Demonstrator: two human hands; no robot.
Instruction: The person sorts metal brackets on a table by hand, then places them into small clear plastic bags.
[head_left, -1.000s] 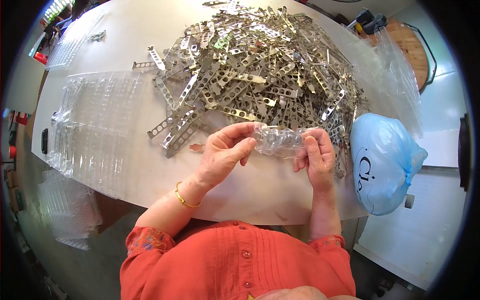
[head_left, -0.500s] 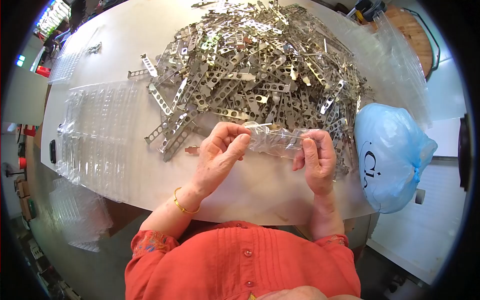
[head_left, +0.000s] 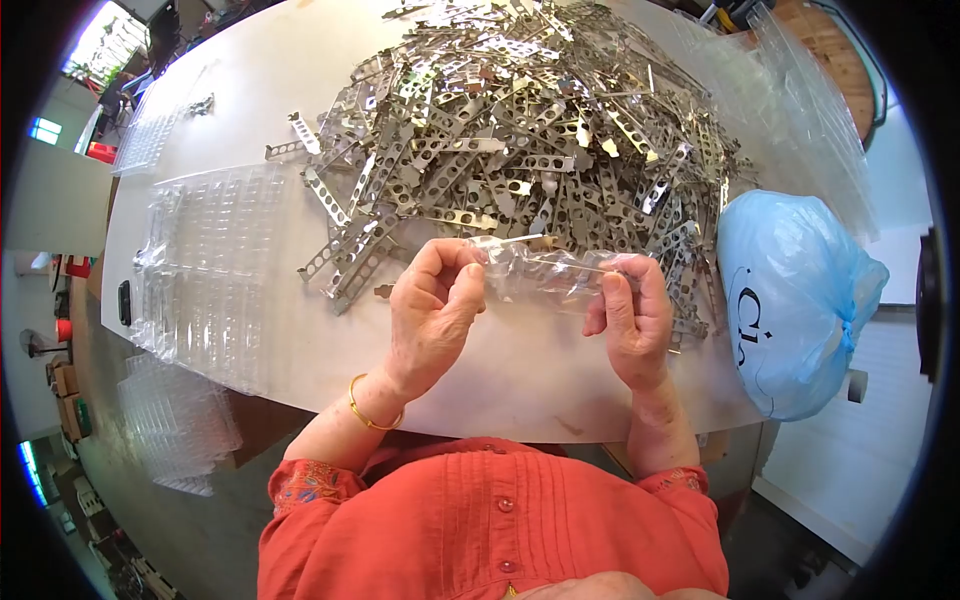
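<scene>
A small clear plastic bag (head_left: 545, 272) is stretched between my two hands, above the near part of the table. At its left end my left hand (head_left: 437, 305) pinches it between thumb and fingers. My right hand (head_left: 634, 318) grips the other end, thumb on top and fingers curled. A thin pale strip runs along the bag's upper edge; I cannot make out whether it lies inside. Just beyond the hands spreads a large heap of flat metal brackets (head_left: 465, 145) with round holes, lying every which way.
Clear plastic trays (head_left: 215, 270) lie at the left of the table (head_left: 330, 385), with more clear sheets (head_left: 180, 420) lower down. A knotted blue plastic bag (head_left: 790, 300) stands at the right edge. Clear plastic sheets (head_left: 800, 120) lie behind it. A small black object (head_left: 124, 302) sits at the left edge.
The view has shifted slightly. Both hands keep their hold on the clear bag, and the left hand sits a little further left, drawing the bag out somewhat longer.
</scene>
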